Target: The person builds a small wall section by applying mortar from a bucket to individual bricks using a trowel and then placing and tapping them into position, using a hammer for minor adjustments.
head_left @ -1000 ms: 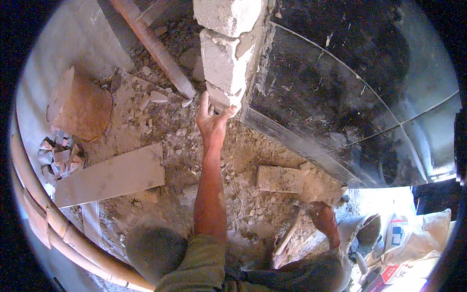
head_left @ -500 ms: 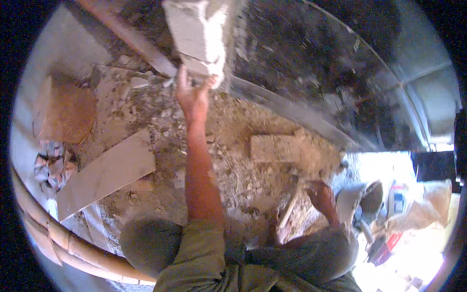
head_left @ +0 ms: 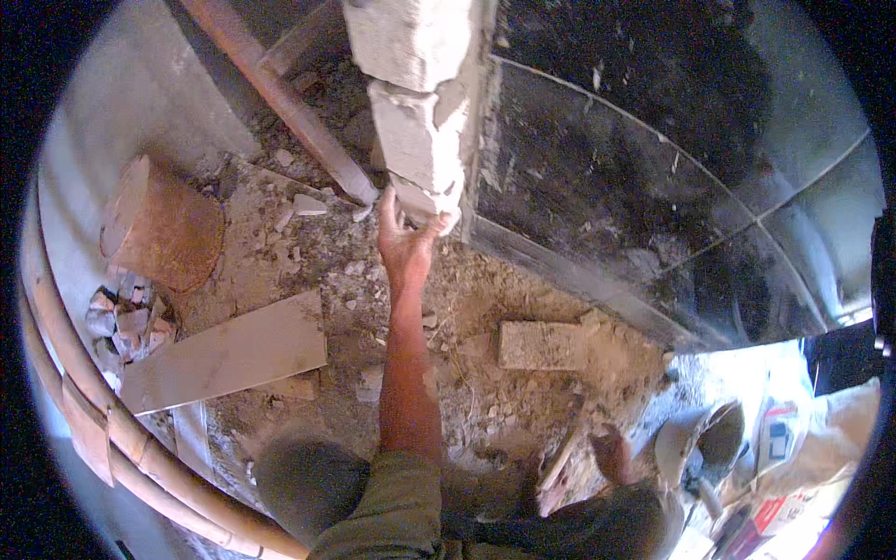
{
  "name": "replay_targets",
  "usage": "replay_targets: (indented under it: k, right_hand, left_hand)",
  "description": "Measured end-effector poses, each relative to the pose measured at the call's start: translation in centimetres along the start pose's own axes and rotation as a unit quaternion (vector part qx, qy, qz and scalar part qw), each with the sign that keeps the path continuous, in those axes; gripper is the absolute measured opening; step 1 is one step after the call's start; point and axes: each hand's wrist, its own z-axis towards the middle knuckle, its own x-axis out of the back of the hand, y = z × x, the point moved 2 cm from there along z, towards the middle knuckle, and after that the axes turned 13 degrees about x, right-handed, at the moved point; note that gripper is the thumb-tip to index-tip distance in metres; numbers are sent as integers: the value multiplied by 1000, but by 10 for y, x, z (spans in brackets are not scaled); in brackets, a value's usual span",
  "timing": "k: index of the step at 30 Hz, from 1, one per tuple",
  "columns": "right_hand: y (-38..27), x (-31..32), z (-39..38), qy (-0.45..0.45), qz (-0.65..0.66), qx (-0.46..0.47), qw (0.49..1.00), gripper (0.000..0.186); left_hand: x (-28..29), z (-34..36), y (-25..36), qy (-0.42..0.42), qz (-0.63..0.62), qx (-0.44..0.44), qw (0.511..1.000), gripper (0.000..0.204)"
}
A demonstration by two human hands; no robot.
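My left hand (head_left: 406,250) reaches forward and grips the lowest visible block (head_left: 411,198) of a pale block column (head_left: 403,131). Its fingers lie along the left side and its thumb along the sunlit right side, against rough mortar. Low on the right, beside my knee, my right hand (head_left: 611,455) is dark and partly hidden. It is next to a pale, thin-edged slab (head_left: 569,474); its fingers do not show clearly enough to tell whether they hold it.
Black glossy panels (head_left: 607,187) stand right of the column. A rusty pipe (head_left: 280,98) slants down to its left. On rubble lie a board (head_left: 233,355) and a brick (head_left: 541,345). A rusty drum (head_left: 168,224), broken bricks (head_left: 131,327), bamboo poles (head_left: 140,448) and a bucket (head_left: 700,443) surround me.
The view has shifted, so the scene sits lower and more of the column shows. My left hand stays on the same block. My right hand appears lower, closer to my knee.
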Motion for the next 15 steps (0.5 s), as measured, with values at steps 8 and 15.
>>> replay_targets:
  k: [8, 15]
  right_hand:
    - [1, -20, 10, -59, 116, -129, 983, 50]
    - [4, -14, 11, -63, 115, -141, 981, 52]
  left_hand:
    - [7, -9, 8, 44, 107, -20, 993, 89]
    - [2, -4, 5, 24, 77, -86, 993, 105]
